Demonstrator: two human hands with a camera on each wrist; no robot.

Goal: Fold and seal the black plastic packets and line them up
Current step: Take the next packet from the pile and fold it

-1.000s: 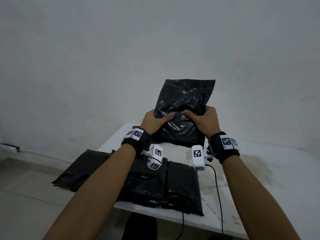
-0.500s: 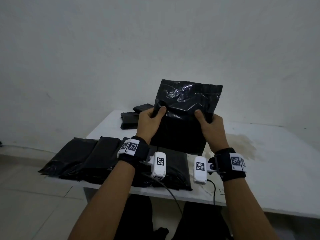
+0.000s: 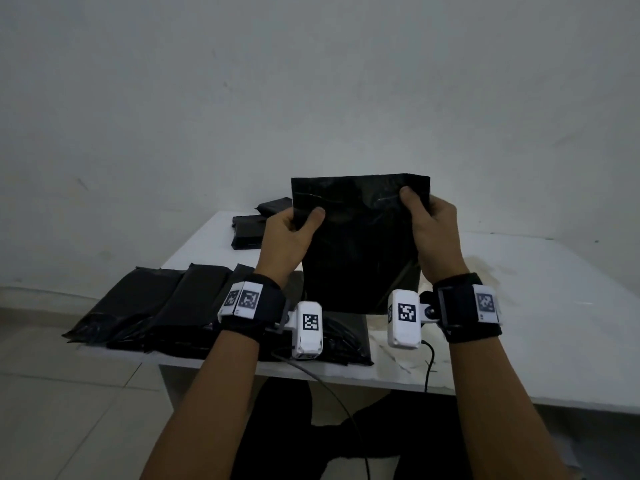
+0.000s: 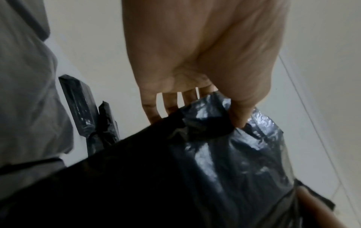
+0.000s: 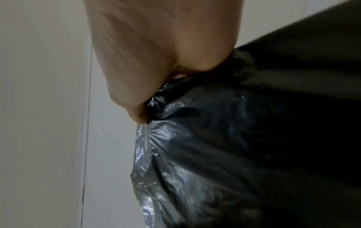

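Packet [image 3: 360, 244] — black plastic, held upright in the centre of the head view, lifted over the near edge of the white table [image 3: 540, 292]. Its lower hem hangs just above the row beneath.

Nearest, at lower left of the frame: the row of finished packets [image 3: 166, 306], lying side by side along the table's front edge, the leftmost overhanging the corner.

Above that, the two hands. Left hand [image 3: 289, 237] pinches the packet's left edge near the top, thumb in front, fingers behind. Right hand [image 3: 434, 230] grasps the right edge a little higher, thumb close to the top corner. Wrist views agree — plastic bunched under each thumb.

Top rim reads straight and taut between the grips.

Farther back, upper left of the table: a small pile of dark packets [image 3: 256, 226], not yet handled, I judge.

Step in hand, by my reading: stretching the mouth flat ahead of the fold. No fold or seal visible yet.

Next move likely calls for turning the top strip over evenly with both thumbs, pressing it shut, then laying the packet at the right end of the row.
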